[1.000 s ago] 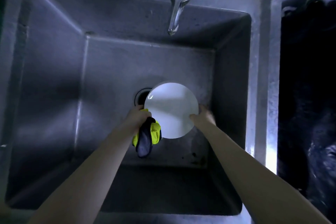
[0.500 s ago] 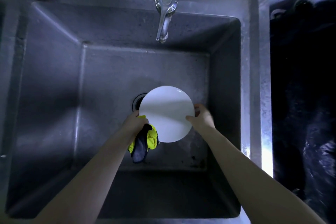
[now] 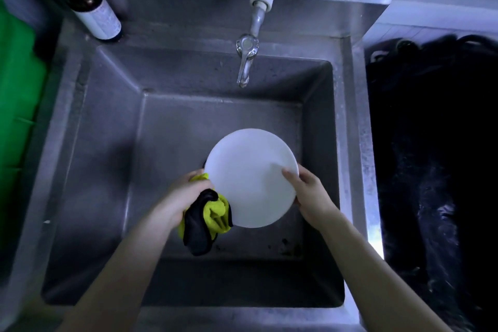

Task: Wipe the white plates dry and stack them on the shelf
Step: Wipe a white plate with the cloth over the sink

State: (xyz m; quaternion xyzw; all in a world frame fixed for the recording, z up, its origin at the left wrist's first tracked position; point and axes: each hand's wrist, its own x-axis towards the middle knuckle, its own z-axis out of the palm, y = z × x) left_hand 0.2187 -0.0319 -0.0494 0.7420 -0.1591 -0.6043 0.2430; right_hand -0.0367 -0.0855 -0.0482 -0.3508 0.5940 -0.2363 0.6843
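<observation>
Head view: over the sink (image 3: 107,170), the white plate (image 3: 250,178) is gripped by the right hand (image 3: 310,194) and the yellow-and-black cloth (image 3: 213,213) by the left hand (image 3: 183,194), so wiping the plate's face is judged the next move.

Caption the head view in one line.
Over a steel sink, left hand holds a yellow-black cloth; right hand grips a white plate.

A plate (image 3: 250,178) is held over the basin of the sink (image 3: 107,143), gripped at its left edge by the left hand (image 3: 183,194) and at its right edge by the right hand (image 3: 310,194). A cloth (image 3: 207,218) is bunched in the left hand and hangs just below the plate's left edge. The tap (image 3: 246,59) is set behind the basin, over its far wall, and a bottle (image 3: 94,11) is stood on the rear left corner of the ledge.
</observation>
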